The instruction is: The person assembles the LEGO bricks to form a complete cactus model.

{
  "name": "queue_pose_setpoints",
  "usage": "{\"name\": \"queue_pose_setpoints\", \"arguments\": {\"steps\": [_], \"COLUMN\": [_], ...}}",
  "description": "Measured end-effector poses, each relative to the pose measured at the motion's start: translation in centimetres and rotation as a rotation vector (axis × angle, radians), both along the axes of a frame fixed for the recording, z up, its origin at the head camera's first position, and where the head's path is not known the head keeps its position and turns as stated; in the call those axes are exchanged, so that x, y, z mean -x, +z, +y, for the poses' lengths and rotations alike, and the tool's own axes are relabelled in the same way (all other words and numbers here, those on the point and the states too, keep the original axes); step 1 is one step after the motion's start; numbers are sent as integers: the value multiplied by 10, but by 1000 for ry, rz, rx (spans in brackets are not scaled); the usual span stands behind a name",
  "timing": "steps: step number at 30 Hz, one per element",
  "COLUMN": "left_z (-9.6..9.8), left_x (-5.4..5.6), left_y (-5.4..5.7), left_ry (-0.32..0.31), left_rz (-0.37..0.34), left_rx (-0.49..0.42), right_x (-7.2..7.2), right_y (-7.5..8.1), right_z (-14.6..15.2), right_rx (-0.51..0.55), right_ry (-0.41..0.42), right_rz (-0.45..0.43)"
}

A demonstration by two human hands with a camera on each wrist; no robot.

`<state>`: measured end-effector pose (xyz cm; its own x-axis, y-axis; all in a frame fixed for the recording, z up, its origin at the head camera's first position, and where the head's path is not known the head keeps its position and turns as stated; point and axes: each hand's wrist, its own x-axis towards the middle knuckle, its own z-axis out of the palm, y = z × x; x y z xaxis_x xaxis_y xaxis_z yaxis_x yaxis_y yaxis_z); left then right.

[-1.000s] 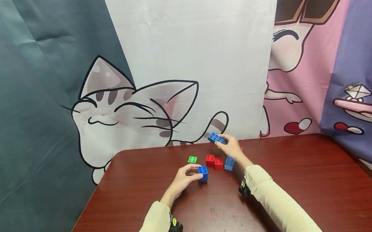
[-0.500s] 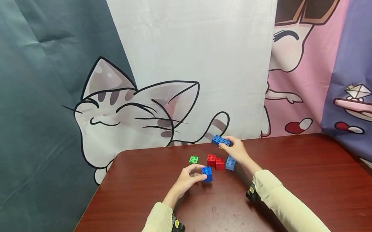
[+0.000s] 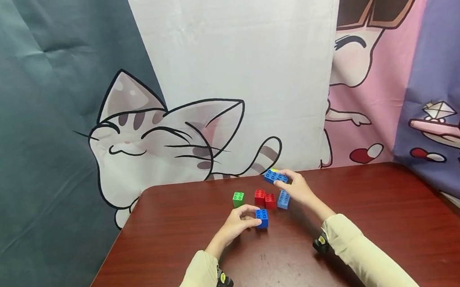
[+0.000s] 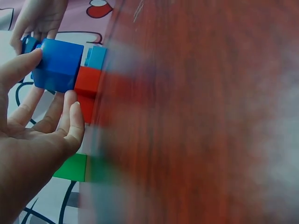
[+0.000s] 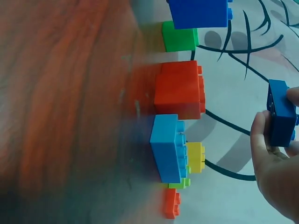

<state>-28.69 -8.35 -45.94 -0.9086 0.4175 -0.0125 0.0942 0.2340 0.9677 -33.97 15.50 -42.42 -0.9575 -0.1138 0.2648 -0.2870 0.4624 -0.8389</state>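
From here, the left hand (image 3: 236,224) has a square blue brick (image 3: 262,219) pinched in its fingers over the worktop (image 3: 161,248); the right hand (image 3: 302,191) grips a longer blue brick (image 3: 274,176), farther back. I'd guess they're being paired, so next calls for lining them up.

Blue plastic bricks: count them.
3: dark-blue brick in left hand, oblong blue brick in right hand, light-blue brick on brown tabletop near red plastic bricks. Others may be hidden.

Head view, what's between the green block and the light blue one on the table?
Two red blocks stand there, as the head view shows.
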Motion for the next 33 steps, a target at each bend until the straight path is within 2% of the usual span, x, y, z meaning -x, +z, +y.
{"name": "queue_pose_setpoints", "arguments": {"steps": [7,12,15,23,28,33], "left_z": [-2,1,3,7,9,8], "left_x": [-6,-6,-7,-11,-14,-18], "left_y": [5,4,3,3,1,-2], "left_ry": [-9,-18,-31,-38,-54,-53], "left_rz": [13,-9,-22,-28,-40,-48], "left_rx": [20,3,-4,-9,-19,-17], "right_x": [-8,-14,-20,-36,-44,-52], "right_y": [-2,-2,-2,-7,-11,-12], "right_z": [8,9,10,8,8,7], "right_rx": [15,28,42,162,183,163], "right_ry": [58,94,115,208,284,315], "right_rz": [-66,-75,-111,-224,-226,-238]}}
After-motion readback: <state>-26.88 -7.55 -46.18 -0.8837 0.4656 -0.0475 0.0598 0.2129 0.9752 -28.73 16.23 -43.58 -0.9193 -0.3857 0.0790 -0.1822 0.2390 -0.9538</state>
